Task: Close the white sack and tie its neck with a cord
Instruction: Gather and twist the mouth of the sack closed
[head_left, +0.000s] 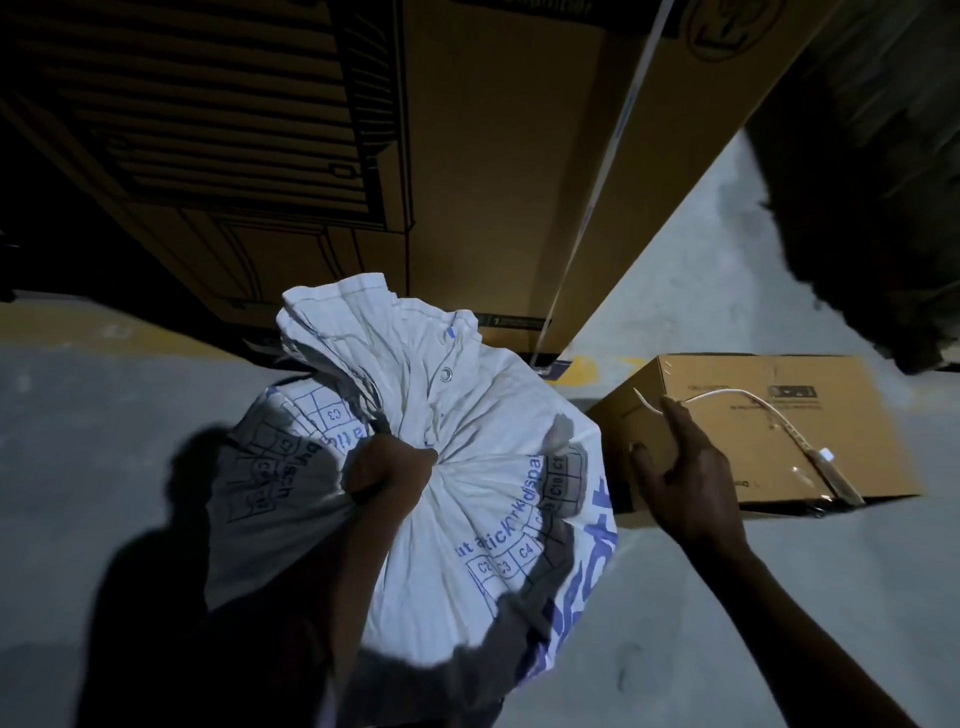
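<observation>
bare floor (675, 597) between sack (467, 493) and box (779, 441)

Both forearms bare, left hand (387, 475) and right hand (685, 483) ungloved, no rings.

A grey concrete floor (727, 597) is seen from above, marked by a yellow painted strip (119, 330) at the far left. A full white sack (467, 499) with blue print stands on it. Just to its right a small cardboard box (779, 457) rests on the floor. Behind both, tall printed cartons (467, 156) are stood on it.
</observation>
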